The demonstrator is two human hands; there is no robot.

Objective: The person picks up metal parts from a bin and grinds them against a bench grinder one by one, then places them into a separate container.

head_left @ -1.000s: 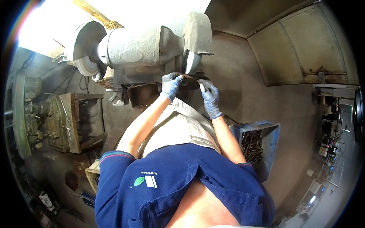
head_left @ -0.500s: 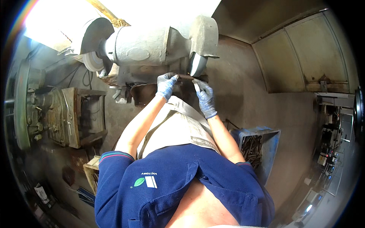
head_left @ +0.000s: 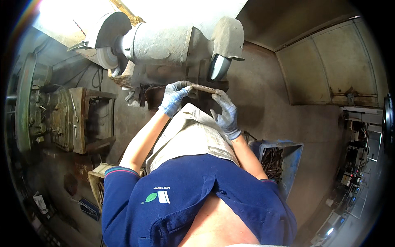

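The fingers of the left hand [head_left: 175,99], in a blue-grey knit work glove, close around one end of a short, flat, brown metal bar [head_left: 204,88]; the gloved fingers of the right hand [head_left: 225,113] pinch its other end, so both hands grip the same piece and carry all its weight. The bar hangs in the air just below the pale grinding wheel [head_left: 218,67] at the right end of the big grey double-ended bench grinder [head_left: 164,43], near the wheel but, as far as the head view shows, not touching it.

The bar's long axis runs almost level from left to right, across the front of the wheel, with its right end dipping slightly toward the right hand. Its broad face looks upward.

To do this step well, I judge the grip should stay even at both ends, the fingertips well back from the wheel's edge, and the bar fed squarely and lightly so it does not snatch or dig.

Further out, a blue bin of dark metal pieces [head_left: 279,160] stands by the person's right elbow, and a rusty machine block [head_left: 70,119] sits to the left.
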